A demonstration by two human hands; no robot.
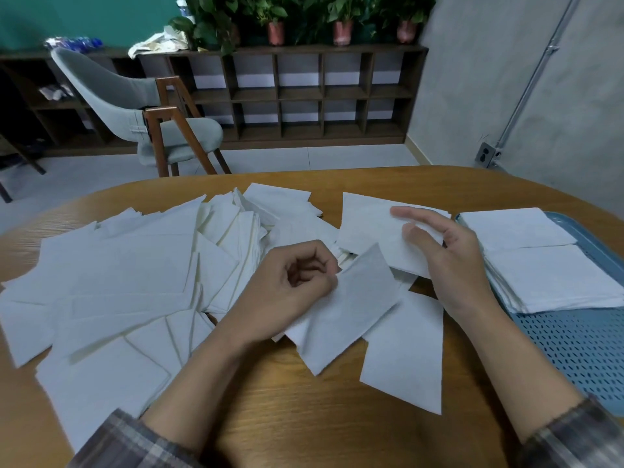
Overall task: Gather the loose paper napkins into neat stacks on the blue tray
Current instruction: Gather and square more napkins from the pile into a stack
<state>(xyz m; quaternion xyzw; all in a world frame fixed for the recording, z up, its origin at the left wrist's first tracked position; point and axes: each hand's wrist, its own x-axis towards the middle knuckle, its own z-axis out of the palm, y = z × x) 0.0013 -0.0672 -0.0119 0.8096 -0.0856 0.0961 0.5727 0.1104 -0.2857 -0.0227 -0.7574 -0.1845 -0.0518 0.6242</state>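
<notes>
Several loose white paper napkins (111,285) lie scattered over the left and middle of the wooden table (304,417). My left hand (293,282) pinches the edge of one napkin (347,309) that is lifted above the table at the centre. To its right, my right hand (445,255) holds a small stack of napkins (374,228) between thumb and fingers. The blue perforated tray (580,349) sits at the right edge, carrying two neat napkin stacks (547,258) side by side. Another single napkin (408,356) lies flat in front of my hands.
A grey chair with wooden legs (152,119) stands beyond the table's far edge. A dark cubby shelf (304,96) with potted plants (341,18) on top lines the back wall. The tray's near half (574,366) carries no napkins.
</notes>
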